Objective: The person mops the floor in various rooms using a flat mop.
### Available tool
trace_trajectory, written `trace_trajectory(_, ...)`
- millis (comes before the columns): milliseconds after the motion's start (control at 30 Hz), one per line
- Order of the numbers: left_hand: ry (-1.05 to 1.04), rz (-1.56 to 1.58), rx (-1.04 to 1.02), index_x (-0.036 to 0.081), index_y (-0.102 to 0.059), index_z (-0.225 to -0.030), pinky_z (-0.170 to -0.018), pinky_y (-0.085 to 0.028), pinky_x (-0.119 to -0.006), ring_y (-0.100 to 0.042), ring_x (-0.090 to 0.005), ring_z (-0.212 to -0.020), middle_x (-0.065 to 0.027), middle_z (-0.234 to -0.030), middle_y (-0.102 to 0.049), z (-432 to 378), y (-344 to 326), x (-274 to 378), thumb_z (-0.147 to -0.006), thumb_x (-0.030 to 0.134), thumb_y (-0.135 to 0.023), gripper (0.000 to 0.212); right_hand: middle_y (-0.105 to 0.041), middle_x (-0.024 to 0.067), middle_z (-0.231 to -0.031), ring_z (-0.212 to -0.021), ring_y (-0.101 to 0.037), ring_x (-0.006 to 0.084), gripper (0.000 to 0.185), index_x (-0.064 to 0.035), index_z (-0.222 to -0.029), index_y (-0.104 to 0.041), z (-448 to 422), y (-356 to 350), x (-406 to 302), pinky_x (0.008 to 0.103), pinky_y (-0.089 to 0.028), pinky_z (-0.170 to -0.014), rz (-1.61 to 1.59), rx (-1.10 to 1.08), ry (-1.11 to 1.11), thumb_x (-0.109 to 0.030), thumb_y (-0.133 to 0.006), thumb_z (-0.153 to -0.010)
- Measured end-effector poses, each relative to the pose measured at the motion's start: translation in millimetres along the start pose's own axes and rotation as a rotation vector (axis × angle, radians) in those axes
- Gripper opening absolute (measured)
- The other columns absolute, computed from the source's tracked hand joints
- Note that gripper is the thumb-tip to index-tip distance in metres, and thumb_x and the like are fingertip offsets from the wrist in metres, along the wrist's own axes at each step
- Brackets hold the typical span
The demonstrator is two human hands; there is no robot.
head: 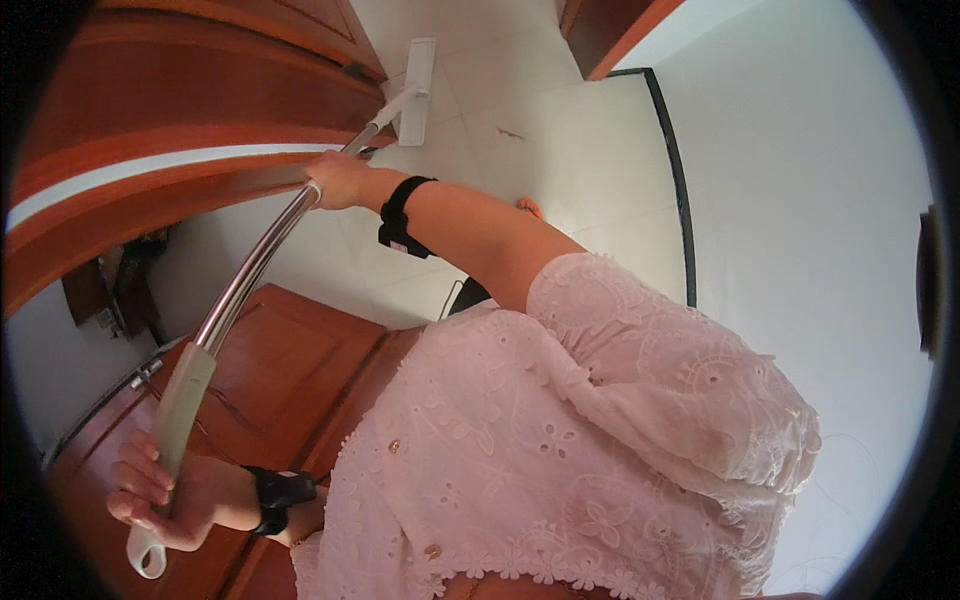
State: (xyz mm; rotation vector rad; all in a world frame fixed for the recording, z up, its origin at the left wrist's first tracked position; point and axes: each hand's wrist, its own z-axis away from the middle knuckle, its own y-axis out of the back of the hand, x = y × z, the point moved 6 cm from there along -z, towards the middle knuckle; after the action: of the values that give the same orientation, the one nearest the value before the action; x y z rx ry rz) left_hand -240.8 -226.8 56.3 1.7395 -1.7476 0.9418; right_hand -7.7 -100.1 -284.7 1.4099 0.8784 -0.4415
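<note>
A flat mop with a metal pole (259,266) runs from the lower left to the upper middle of the view. My left hand (169,491) is closed around its pale plastic handle (182,397), near the looped end. Farther along, my right hand (337,180) grips the pole just past a pale collar. The mop's white rectangular head (418,120) lies on the light tiled floor (555,112), beside the reddish-brown wooden woodwork. Black straps circle both wrists. The underside of the head is hidden.
Wooden panels (187,82) stand at the upper left, and a wooden door (300,352) is beside me. A white wall (795,187) with a dark skirting (675,172) rises at the right. A small orange object (529,207) shows beyond my right forearm. Dark items (124,277) are at the left.
</note>
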Motion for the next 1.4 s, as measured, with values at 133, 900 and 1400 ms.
trace_trajectory(133,0.031,0.148,-0.006,0.017,-0.036,-0.057,-0.065,-0.029,-0.028,-0.031,-0.0114,-0.054,0.0038,-0.054,-0.025,-16,23,15,-0.073,0.02,-0.05,0.022,-0.063,0.0094,-0.083,-0.084,-0.057,0.0327,0.024,-0.0098,-0.075,-0.059,20,-9,-28,0.0434,-0.044,-0.074,-0.051,0.008,-0.032,-0.031,-0.068,-0.069)
trace_trajectory(900,0.155,0.303,-0.455,0.016,-0.039,-0.067,-0.059,-0.043,-0.015,-0.042,-0.0006,-0.043,0.0063,-0.057,-0.049,-32,0,-2,-0.08,0.026,-0.049,0.02,-0.055,0.0107,-0.064,-0.064,-0.053,0.0341,0.014,-0.0091,-0.071,-0.051,110,64,-13,0.0434,-0.042,-0.058,-0.023,0.283,0.044,-0.014,-0.063,-0.066)
trace_trajectory(1400,0.08,0.144,-0.563,0.02,-0.035,-0.066,-0.067,-0.028,-0.028,-0.031,-0.0088,-0.058,0.006,-0.061,-0.032,-9,-88,-1,-0.088,0.024,-0.046,0.025,-0.06,0.0117,-0.074,-0.076,-0.057,0.0358,0.019,-0.0092,-0.076,-0.055,34,102,43,0.0433,-0.045,-0.068,0.053,0.22,0.038,-0.02,-0.068,-0.067)
